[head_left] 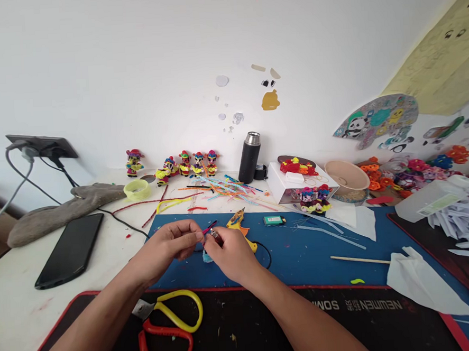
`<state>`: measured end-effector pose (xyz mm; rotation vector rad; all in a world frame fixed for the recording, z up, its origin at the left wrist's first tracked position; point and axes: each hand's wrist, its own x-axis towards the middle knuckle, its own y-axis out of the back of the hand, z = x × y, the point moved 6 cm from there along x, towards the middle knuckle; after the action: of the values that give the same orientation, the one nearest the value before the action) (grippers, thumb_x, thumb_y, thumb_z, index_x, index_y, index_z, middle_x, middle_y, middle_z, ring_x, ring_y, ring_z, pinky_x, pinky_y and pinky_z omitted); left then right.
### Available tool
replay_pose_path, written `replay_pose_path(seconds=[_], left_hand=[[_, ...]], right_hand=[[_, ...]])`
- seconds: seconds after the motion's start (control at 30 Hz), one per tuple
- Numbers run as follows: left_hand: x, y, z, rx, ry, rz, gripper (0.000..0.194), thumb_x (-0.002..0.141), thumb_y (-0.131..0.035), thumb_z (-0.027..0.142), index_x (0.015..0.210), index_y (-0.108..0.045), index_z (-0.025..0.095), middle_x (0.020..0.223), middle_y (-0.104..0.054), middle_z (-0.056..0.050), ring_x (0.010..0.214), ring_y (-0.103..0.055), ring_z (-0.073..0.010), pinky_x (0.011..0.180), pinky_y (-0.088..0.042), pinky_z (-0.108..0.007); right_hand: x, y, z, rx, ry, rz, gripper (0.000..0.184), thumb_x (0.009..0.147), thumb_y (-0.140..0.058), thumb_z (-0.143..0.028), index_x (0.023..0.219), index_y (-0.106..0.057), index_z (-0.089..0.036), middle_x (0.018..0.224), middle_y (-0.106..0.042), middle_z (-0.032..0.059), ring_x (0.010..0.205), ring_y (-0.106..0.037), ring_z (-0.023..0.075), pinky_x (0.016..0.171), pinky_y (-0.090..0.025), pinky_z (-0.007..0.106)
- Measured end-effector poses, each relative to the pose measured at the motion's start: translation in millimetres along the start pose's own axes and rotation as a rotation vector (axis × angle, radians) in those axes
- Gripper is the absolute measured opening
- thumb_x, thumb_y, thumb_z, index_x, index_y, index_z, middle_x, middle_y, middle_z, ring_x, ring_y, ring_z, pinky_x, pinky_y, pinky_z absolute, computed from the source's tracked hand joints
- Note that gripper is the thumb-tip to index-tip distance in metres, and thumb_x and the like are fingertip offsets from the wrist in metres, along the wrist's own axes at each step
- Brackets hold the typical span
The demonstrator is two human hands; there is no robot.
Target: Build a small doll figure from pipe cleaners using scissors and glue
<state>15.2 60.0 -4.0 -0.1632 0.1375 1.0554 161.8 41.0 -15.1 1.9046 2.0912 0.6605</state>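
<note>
Purple thin strand [209, 228] near frame centre, pinched by the left hand [183, 239], likely for steadiness; the right hand [235, 252] curls round a small metal-tipped object [215, 233].

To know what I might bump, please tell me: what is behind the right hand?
Behind the right hand, parts of a yellow glue gun and a black cable show on the blue mat. The hand hides part of the gun and anything else there.
</note>
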Motion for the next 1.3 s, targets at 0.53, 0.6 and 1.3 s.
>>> replay_pose_path(seconds=[0.53, 0.6, 1.3], left_hand=[[1, 4.5, -1, 0.013, 0.009, 0.047, 0.03, 0.082, -0.077, 0.047, 0.079, -0.066, 0.019, 0.056, -0.048, 0.006, 0.054, -0.035, -0.0108, 0.053, -0.025, -0.026], [1, 5.8, 1, 0.014, 0.0, 0.063, 0.031, 0.081, -0.077, 0.047, 0.079, -0.066, 0.019, 0.057, -0.048, 0.006, 0.054, -0.035, -0.0109, 0.053, -0.024, -0.026], [0, 2.2, 0, 0.091, 0.019, 0.017, 0.03, 0.083, -0.075, 0.047, 0.078, -0.065, 0.019, 0.059, -0.048, 0.006, 0.056, -0.037, -0.0118, 0.054, -0.027, -0.026]], right_hand=[[6, 0, 15, 0.414, -0.03, -0.063, 0.043, 0.099, -0.054, -0.053, 0.071, -0.041, -0.023, 0.062, -0.036, -0.0058, 0.056, -0.032, 0.012, 0.052, -0.026, 0.027], [6, 0, 16, 0.496, -0.038, -0.091, 0.048, 0.097, -0.058, -0.061, 0.072, -0.04, -0.024, 0.063, -0.033, -0.0064, 0.056, -0.029, 0.0117, 0.05, -0.024, 0.026], [9, 8, 11, 0.764, -0.159, -0.074, 0.044, 0.085, -0.073, -0.06, 0.082, -0.05, -0.022, 0.06, -0.037, -0.01, 0.047, -0.027, 0.0073, 0.044, -0.018, 0.023]])
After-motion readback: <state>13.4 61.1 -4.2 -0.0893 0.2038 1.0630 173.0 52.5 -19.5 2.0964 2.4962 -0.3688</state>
